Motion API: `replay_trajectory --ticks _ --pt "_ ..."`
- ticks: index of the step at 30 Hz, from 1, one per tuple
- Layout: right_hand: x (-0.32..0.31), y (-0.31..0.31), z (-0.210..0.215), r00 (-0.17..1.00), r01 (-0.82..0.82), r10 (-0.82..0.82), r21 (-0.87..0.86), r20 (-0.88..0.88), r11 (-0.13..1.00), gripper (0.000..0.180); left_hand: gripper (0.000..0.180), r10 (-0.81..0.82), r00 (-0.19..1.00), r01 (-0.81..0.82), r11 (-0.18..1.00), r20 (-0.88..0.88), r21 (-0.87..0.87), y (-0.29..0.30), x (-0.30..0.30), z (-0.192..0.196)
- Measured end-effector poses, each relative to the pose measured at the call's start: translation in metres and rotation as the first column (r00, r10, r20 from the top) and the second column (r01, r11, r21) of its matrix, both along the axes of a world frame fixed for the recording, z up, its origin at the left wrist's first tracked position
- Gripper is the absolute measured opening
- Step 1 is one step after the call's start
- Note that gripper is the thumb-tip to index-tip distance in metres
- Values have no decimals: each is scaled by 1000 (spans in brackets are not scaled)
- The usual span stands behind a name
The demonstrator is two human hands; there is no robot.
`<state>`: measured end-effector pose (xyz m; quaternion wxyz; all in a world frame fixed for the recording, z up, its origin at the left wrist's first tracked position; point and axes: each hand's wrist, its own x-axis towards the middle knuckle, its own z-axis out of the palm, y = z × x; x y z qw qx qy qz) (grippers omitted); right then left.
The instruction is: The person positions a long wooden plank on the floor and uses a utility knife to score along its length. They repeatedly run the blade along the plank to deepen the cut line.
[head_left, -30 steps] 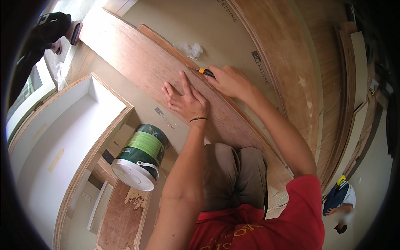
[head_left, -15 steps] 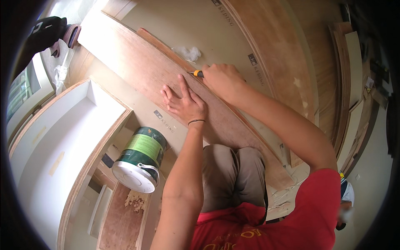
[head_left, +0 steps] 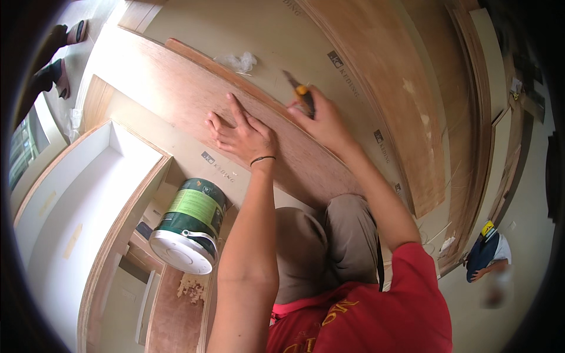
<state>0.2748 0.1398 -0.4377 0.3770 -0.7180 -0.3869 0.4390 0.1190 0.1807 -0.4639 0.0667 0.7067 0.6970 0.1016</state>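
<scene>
A long, pale reddish plywood board (head_left: 168, 82) runs diagonally in front of my knees. My left hand (head_left: 244, 134) rests on top of it with fingers spread, the index finger stretched toward the far edge. My right hand (head_left: 326, 120) is closed around a yellow and black utility knife (head_left: 303, 94), raised beyond that edge. The blade points up and to the left, apart from the wood. A narrow reddish wooden strip (head_left: 203, 56) shows along the board's far edge. Part of the knife's handle is hidden by my fingers.
Left of me stand a white-lined wooden cabinet frame (head_left: 100, 176) and a green bucket (head_left: 191, 217) with a white lid. Crumpled clear plastic (head_left: 238, 62) lies beyond the board. Large panels (head_left: 406, 106) lie to the right. One person's feet (head_left: 62, 76) show far left; another person (head_left: 488, 256) is at right.
My right hand has lifted the knife off the board's far edge and moved it to the right. My left hand stays spread on the board. My view has shifted somewhat.
</scene>
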Motion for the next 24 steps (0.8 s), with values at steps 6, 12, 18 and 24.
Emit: replay_trajectory --ticks 6,12,18,24 --pt "-37 56 -17 993 -116 113 73 45 991 26 55 8 1000 -8 1000 20 21 -1 -2 -6" --pt "-33 78 -14 985 -175 175 48 6 983 33 53 8 999 -8 1000 34 15 0 0 -4" --pt "-13 85 1 986 -131 132 -19 102 991 29 59 8 1000 -8 1000 26 -17 0 3 -1" --pt "53 64 26 987 122 -126 42 95 992 33 58 -1 1000 1 1000 8 29 -2 -2 -5"
